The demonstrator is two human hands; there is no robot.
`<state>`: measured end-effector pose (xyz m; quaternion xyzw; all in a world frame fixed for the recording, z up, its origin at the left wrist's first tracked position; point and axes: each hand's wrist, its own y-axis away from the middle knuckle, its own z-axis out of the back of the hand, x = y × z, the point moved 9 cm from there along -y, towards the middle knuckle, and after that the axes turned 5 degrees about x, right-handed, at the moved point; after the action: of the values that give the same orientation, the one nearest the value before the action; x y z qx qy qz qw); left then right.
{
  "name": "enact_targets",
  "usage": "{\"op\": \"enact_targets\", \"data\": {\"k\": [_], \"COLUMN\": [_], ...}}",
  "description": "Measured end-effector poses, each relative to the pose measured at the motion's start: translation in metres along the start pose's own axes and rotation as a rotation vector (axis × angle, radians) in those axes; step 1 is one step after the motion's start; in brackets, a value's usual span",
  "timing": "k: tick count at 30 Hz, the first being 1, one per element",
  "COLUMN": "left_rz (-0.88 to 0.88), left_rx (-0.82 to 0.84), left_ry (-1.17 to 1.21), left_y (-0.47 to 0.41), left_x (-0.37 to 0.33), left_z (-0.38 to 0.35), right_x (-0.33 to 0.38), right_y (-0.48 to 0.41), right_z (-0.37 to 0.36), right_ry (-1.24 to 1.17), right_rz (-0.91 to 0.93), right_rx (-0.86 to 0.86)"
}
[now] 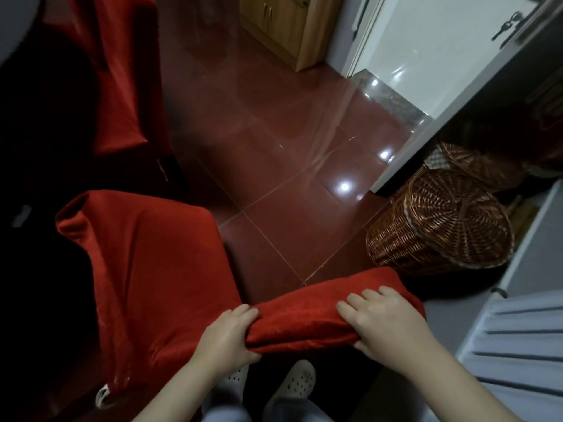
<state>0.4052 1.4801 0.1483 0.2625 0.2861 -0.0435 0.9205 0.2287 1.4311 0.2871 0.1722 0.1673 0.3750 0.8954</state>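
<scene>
Your left hand (pixel 227 339) grips the left end of the folded red cloth (pixel 307 315), fingers (pixel 243 312) curled over its edge. Your right hand (pixel 387 324) clasps the right end, fingers on top. The cloth is held above the tiled floor (pixel 289 178), near the wicker basket (pixel 441 220).

words: none I can read | numbers: none | labels, brands, signs: none that I can make out on the red cloth (pixel 304 321) I hold, the basket (pixel 441 220) or the floor (pixel 289 132)
</scene>
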Motion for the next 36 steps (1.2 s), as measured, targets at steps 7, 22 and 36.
{"op": "enact_targets", "data": {"k": [7,22,36], "left_rz": [0.035,-0.024,0.025], "left_rx": [-0.017,-0.425,-0.501], "left_ry": [-0.002,0.025,0.122], "left_y": [0.027,0.071,0.143], "left_x": [-0.002,-0.078,-0.057], "left_z": [0.008,0.072,0.098], "right_x": [0.020,0.084,0.019], "right_y": [0.007,0.018,0.061], "right_z": [0.018,0.102,0.080], "right_ry": [0.052,0.084,-0.381], "right_rz": [0.006,0.270,0.050], "right_rx": [0.008,-0.252,-0.220]}}
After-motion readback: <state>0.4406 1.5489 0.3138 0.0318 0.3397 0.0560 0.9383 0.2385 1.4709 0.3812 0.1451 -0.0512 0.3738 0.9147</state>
